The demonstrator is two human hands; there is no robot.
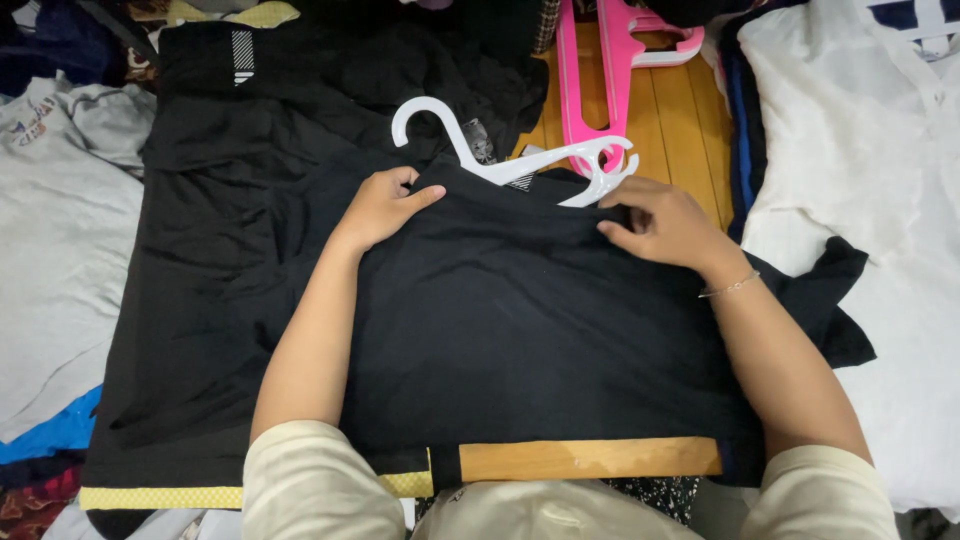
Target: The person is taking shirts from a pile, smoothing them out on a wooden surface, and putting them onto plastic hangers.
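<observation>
Cream sleeves at bottom edge, both forearms stretched over black shirt [520, 330] spread flat on wood floor [590, 458]. Left hand [380, 205] pinches collar edge, fingers curled shut on fabric. Right hand [665, 225] presses shirt's shoulder (thin bracelet on wrist), fingers gripping cloth. White hanger [500, 165] pokes from neck. Beyond: pink hangers [590, 80].

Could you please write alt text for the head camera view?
Two bare hands, left hand and right hand, press the top edge of a black garment around a white hanger. Pink hangers lie on the wooden floor beyond.
</observation>
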